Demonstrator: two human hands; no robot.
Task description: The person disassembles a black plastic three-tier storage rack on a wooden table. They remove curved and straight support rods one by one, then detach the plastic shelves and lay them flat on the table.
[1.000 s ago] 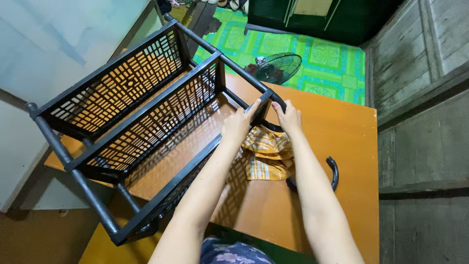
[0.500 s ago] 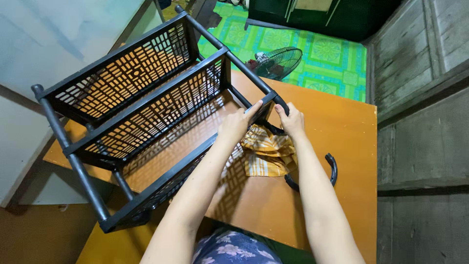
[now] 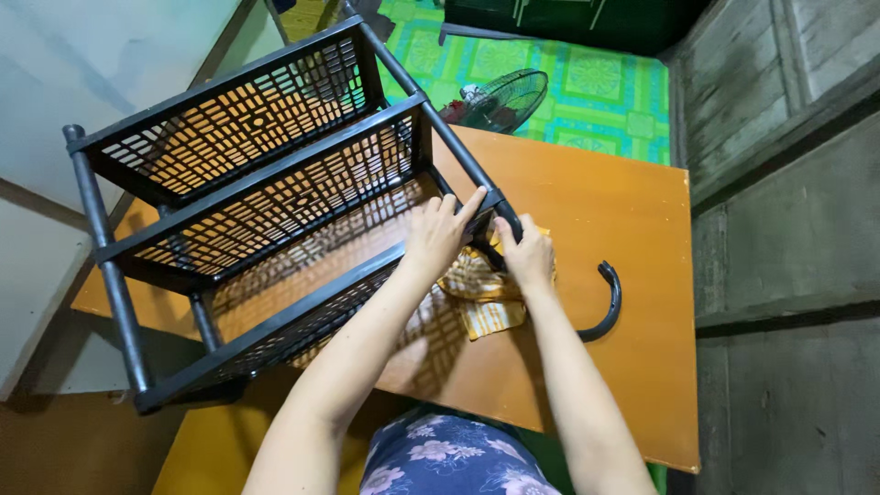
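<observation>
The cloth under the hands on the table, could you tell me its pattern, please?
The cloth is yellow-orange with white stripes, a checked weave, seen in the head view.

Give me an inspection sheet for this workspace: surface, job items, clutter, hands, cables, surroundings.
Surface: orange wooden table, bare at the right side.
Job's things: black plastic lattice shelf rack lying tipped on its side on the table, three tiers joined by poles.
Clutter: yellow striped cloth under the hands; curved black handle piece lying loose to the right.
Hands: left hand on the rack's near corner; right hand gripping the end of the pole.
Cables: nothing seen.
Surroundings: electric fan on a green patterned floor mat beyond the table; grey wooden wall at right; pale wall at left.
</observation>
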